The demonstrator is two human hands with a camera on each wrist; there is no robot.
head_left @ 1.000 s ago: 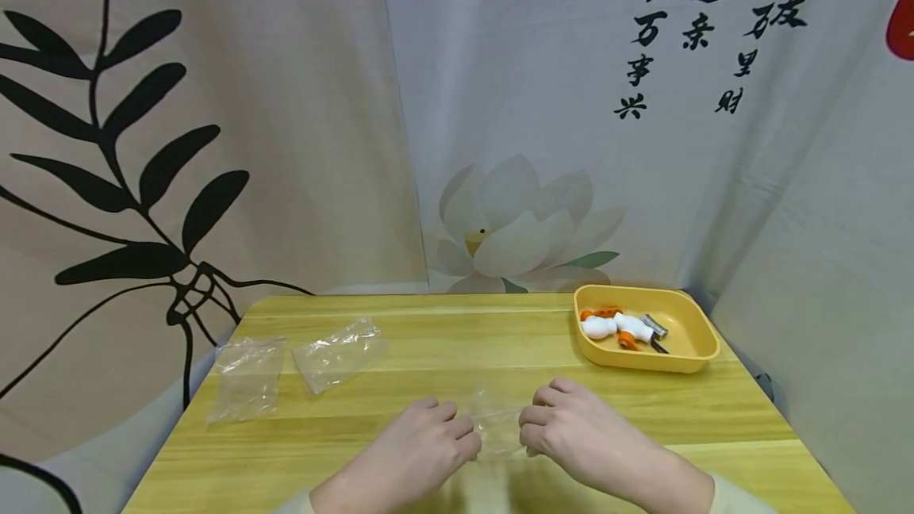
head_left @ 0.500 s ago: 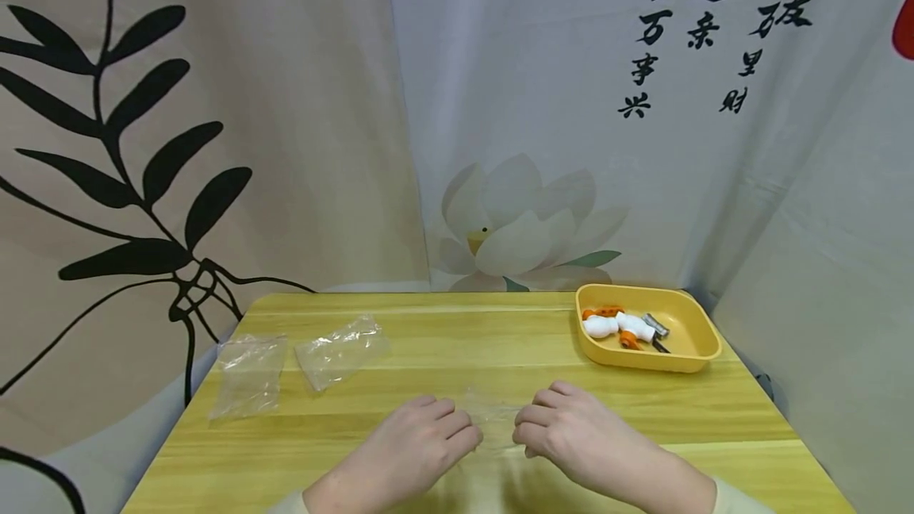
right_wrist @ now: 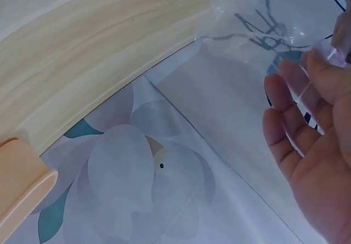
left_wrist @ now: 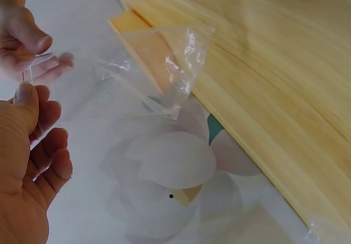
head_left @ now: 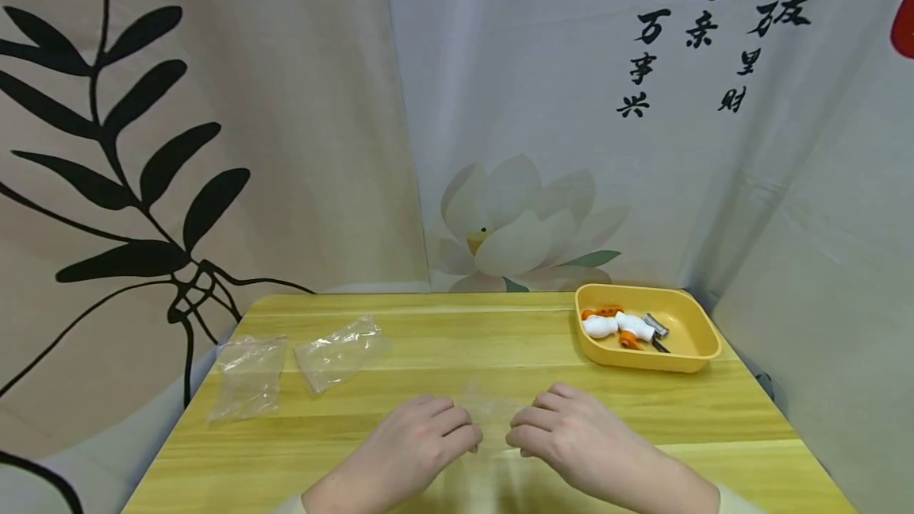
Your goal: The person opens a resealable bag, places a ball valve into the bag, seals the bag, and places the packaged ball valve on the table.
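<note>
A clear plastic zip bag (head_left: 487,401) is stretched between my two hands above the near middle of the table, very faint in the head view. My left hand (head_left: 423,443) pinches one side of its mouth between thumb and index finger, the other fingers loosely curled. A thin red line runs along that edge in the left wrist view, where the bag (left_wrist: 184,63) hangs out past the fingers. My right hand (head_left: 571,435) pinches the opposite side; in the right wrist view its thumb (right_wrist: 323,71) is on the bag's edge. Nothing shows inside the bag.
Two more clear plastic bags (head_left: 248,379) (head_left: 339,354) lie flat on the left of the wooden table (head_left: 464,331). A yellow tray (head_left: 689,331) at the back right holds white, orange and metallic small parts. A printed curtain (head_left: 307,141) hangs behind the table.
My right hand has shifted slightly left, narrowing the gap to my left hand, which has barely moved. Both hands keep their hold on the zip bag.
</note>
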